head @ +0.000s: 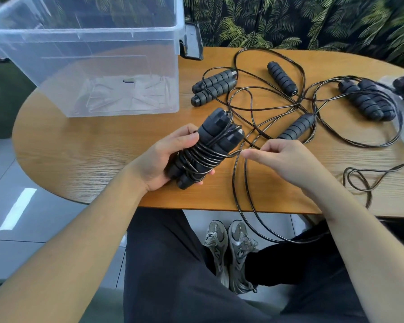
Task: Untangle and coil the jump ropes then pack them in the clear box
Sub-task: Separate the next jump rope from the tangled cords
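**Clear plastic box stands open while one rope is wound on its handles**

Clear plastic, the box [117, 66] sits at the far left of the wooden surface [79, 145], lid off; only some flat clear bits and a small dark piece show on its floor, and no rope is inside.

To its right, black jump ropes lie spread out on the surface: a pair of handles side by side [213, 86], a single handle [282, 78] farther back, another single handle [296, 127] nearer the middle, and a pair [367, 100] at the right. Their cords [266, 106] loop across one another in a tangle between the handles, and one loop hangs off the near edge toward the person's lap.

The left hand [166, 157] holds two handles together [206, 148], fingers curled round them, with cord wrapped several turns about the bundle. The right hand [287, 162] is just beside it, thumb and forefinger pinched together on the free cord [236, 153] leading off the wraps.
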Action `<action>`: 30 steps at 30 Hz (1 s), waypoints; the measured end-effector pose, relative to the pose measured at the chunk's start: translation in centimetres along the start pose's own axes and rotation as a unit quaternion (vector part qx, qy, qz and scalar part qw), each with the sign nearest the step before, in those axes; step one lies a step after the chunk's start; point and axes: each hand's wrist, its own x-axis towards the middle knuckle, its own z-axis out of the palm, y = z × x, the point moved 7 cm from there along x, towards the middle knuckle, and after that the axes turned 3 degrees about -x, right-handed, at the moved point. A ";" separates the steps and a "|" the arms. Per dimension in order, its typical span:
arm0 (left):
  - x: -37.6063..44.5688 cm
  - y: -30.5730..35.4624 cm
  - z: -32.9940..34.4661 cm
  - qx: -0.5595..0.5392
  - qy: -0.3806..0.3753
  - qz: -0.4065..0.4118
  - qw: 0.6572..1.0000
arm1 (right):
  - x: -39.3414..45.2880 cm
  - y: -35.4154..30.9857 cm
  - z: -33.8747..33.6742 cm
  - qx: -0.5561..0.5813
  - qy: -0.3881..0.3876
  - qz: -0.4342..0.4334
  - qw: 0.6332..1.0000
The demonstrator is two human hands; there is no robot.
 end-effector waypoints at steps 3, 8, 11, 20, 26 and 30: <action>0.1 0.7 0.5 0.010 -0.028 -0.001 1.000 | 0.1 0.0 0.4 0.064 -0.066 0.010 0.996; 0.5 1.9 0.9 0.061 -0.069 -0.007 0.996 | 0.3 -1.1 -0.3 0.182 -0.187 -0.004 0.965; 1.1 2.7 0.8 0.083 -0.069 -0.010 0.994 | 1.1 -2.4 -1.8 0.123 -0.116 -0.044 0.985; 1.9 2.1 1.4 0.219 -0.053 -0.058 0.973 | 3.2 -4.0 -2.3 -0.074 -0.077 -0.055 0.993; 2.6 1.0 2.8 0.347 -0.027 -0.097 0.932 | 3.0 -6.0 -1.1 -0.072 -0.109 -0.079 0.988; 2.5 -0.1 2.6 0.345 -0.022 -0.123 0.930 | 2.8 -7.2 0.1 -0.137 -0.119 -0.117 0.976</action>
